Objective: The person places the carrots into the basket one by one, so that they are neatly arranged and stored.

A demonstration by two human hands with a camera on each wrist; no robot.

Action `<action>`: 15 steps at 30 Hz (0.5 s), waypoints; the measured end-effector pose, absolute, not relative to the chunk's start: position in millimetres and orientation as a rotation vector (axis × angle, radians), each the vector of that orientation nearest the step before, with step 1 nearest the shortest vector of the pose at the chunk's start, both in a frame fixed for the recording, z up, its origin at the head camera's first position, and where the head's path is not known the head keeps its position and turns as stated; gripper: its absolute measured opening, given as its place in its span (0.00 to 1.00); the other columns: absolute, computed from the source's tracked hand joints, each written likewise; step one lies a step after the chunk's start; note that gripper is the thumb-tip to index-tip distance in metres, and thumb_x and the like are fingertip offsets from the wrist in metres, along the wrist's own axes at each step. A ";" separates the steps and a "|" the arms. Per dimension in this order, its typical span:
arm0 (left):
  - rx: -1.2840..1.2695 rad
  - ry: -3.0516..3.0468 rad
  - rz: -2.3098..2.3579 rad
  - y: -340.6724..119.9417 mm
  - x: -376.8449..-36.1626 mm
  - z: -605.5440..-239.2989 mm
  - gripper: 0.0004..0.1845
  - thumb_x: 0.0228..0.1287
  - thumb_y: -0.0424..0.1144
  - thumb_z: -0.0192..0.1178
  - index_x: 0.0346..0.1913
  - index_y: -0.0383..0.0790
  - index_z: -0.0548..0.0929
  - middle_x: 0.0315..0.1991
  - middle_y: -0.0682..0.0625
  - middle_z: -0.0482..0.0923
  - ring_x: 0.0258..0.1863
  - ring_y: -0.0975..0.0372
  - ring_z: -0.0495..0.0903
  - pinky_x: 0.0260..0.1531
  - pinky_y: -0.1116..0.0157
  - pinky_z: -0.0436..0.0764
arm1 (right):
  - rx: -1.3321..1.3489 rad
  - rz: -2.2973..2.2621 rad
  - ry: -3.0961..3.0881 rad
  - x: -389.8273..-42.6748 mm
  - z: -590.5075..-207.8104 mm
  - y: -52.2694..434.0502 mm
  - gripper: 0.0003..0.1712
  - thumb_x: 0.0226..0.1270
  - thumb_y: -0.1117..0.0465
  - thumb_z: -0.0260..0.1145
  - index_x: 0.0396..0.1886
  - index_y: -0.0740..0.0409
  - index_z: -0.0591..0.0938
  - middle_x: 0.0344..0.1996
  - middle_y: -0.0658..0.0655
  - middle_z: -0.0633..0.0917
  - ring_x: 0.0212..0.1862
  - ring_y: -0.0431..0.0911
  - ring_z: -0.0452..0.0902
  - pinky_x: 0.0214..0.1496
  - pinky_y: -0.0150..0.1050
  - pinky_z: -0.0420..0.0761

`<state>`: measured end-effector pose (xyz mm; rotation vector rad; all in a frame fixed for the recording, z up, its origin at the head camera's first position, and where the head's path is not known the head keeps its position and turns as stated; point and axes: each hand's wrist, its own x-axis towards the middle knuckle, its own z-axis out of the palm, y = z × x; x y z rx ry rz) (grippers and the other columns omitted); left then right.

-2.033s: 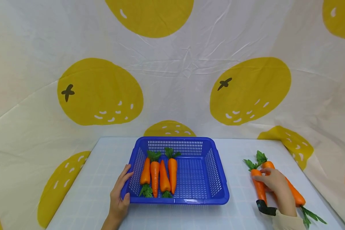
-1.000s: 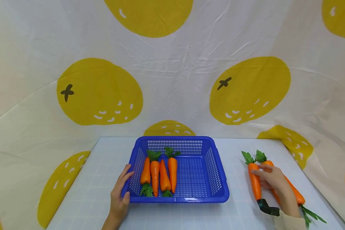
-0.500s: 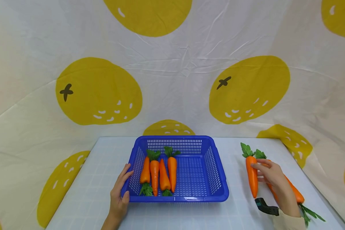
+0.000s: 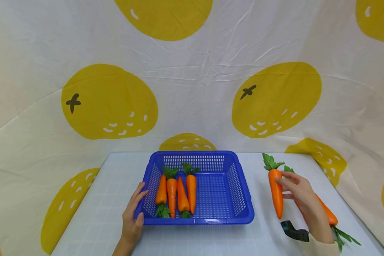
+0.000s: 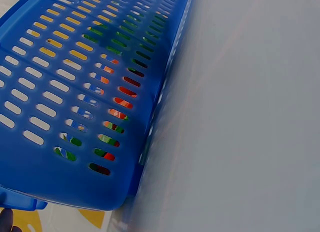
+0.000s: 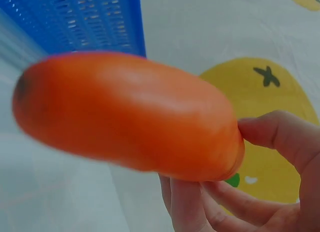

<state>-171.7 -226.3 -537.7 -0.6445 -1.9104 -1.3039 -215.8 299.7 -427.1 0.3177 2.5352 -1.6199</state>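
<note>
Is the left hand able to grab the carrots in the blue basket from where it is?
Probably yes. The left hand rests on the blue basket rim's near left corner, the basket is open on top, and four carrots lie just inside that wall with nothing covering them.

Held carrot blurred in wrist view; table carrot partly hidden.
</note>
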 end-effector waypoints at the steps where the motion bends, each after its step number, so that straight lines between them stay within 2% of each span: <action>1: -0.648 -1.907 -1.308 -226.4 -172.0 -538.0 0.24 0.71 0.38 0.47 0.63 0.26 0.74 0.69 0.29 0.64 0.73 0.45 0.60 0.70 0.69 0.60 | 0.312 -1.620 2.540 -214.9 -424.7 297.4 0.45 0.71 0.44 0.61 0.74 0.69 0.58 0.53 0.65 0.80 0.40 0.44 0.80 0.41 0.41 0.86; 11: -0.637 -1.917 -1.308 -227.4 -171.2 -538.3 0.24 0.70 0.37 0.47 0.63 0.27 0.74 0.69 0.30 0.64 0.73 0.45 0.60 0.69 0.69 0.60 | 0.125 -1.637 2.608 -215.6 -390.0 267.0 0.39 0.70 0.47 0.63 0.71 0.65 0.65 0.47 0.62 0.84 0.41 0.46 0.83 0.40 0.42 0.86; 15: -0.643 -1.912 -1.310 -227.2 -171.3 -538.4 0.24 0.69 0.36 0.48 0.63 0.26 0.74 0.69 0.30 0.64 0.73 0.44 0.60 0.70 0.69 0.60 | 0.031 -1.591 2.661 -221.5 -374.6 251.0 0.37 0.70 0.49 0.64 0.70 0.65 0.67 0.47 0.65 0.84 0.41 0.48 0.83 0.38 0.42 0.86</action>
